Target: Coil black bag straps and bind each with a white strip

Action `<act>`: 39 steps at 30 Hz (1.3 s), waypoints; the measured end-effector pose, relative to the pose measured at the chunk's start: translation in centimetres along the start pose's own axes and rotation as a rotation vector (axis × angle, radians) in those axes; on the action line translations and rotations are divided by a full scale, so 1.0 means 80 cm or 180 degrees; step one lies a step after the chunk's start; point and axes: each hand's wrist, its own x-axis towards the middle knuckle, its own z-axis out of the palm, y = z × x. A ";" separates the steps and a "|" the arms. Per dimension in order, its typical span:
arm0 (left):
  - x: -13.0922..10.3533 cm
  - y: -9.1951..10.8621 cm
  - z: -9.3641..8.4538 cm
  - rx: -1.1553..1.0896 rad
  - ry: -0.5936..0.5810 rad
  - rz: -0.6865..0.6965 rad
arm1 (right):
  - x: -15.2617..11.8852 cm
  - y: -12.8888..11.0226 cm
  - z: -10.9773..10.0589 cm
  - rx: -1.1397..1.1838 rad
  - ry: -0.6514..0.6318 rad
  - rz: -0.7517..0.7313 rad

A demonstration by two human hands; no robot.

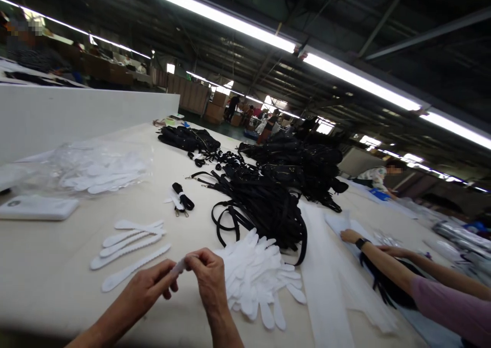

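Between my left hand (144, 287) and my right hand (210, 276) is a small white strip (178, 267), pinched by the fingers of both just above the table. Most of it is hidden by the fingers. Several loose white strips (128, 246) with rounded ends and wavy edges lie to the left of my hands. A large heap of similar white strips (253, 276) spreads right beside my right hand. Farther ahead lies a folded black strap (183, 195) with a white strip around it and metal clips at its end.
A pile of black straps (264, 205) lies ahead, with black bags (295, 159) behind it. On the left are a clear plastic bag of white strips (103, 166) and a white phone-like object (38, 207). At right, a co-worker's arms (395, 271) reach over black material beside white sheets (326, 281).
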 end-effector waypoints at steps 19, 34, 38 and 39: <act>0.007 0.010 0.010 -0.1555 0.0849 -0.0630 | -0.001 -0.007 -0.003 0.0165 0.0191 -0.0064; -0.004 0.015 -0.010 -0.2309 -0.0030 -0.0583 | 0.036 -0.036 -0.200 -0.2618 0.1419 -0.0381; 0.001 0.014 0.008 -0.1940 -0.0153 -0.0498 | 0.001 -0.065 -0.120 -0.1608 0.0332 -0.0397; 0.002 0.013 0.012 -0.1801 -0.0131 -0.0504 | -0.008 -0.068 -0.095 -0.1259 -0.0094 -0.0327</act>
